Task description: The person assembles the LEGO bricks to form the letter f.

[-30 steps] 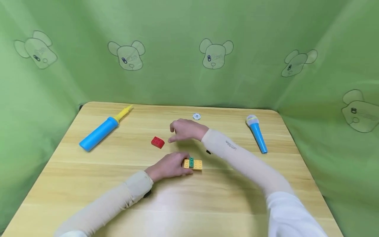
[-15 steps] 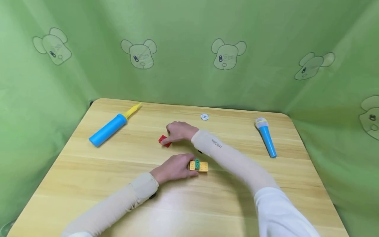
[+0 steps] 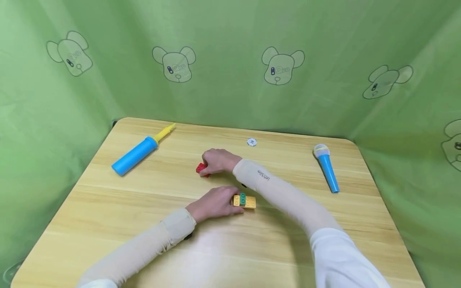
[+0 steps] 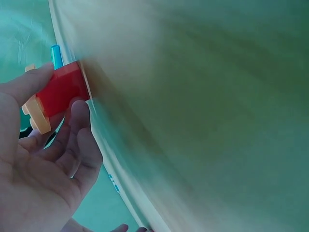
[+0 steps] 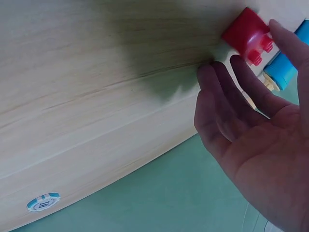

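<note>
My left hand (image 3: pixel 217 203) holds a small stack of toy bricks at the middle of the table. On top in the head view are a yellow brick (image 3: pixel 251 202) and a narrow green brick (image 3: pixel 243 199). The left wrist view shows a red brick (image 4: pixel 63 87) under the yellow one, between thumb and fingers. Farther back, my right hand (image 3: pixel 220 161) has thumb and index finger at a separate red brick (image 3: pixel 201 168) with a curved side, pinching it. Its studs face the hand in the right wrist view, and the other fingers are loosely bent.
A blue hand pump (image 3: pixel 135 156) with a yellow nozzle lies at the left. A toy microphone (image 3: pixel 327 168) is at the right. One round "10" chip (image 3: pixel 251 142) lies near the back edge of the wooden table (image 3: pixel 288 248). Green curtains (image 3: pixel 223 100) stand behind.
My right hand has moved left to the separate red brick and taken hold of it; the brick has turned slightly. My left hand keeps its hold on the stack. The head view has shifted.
</note>
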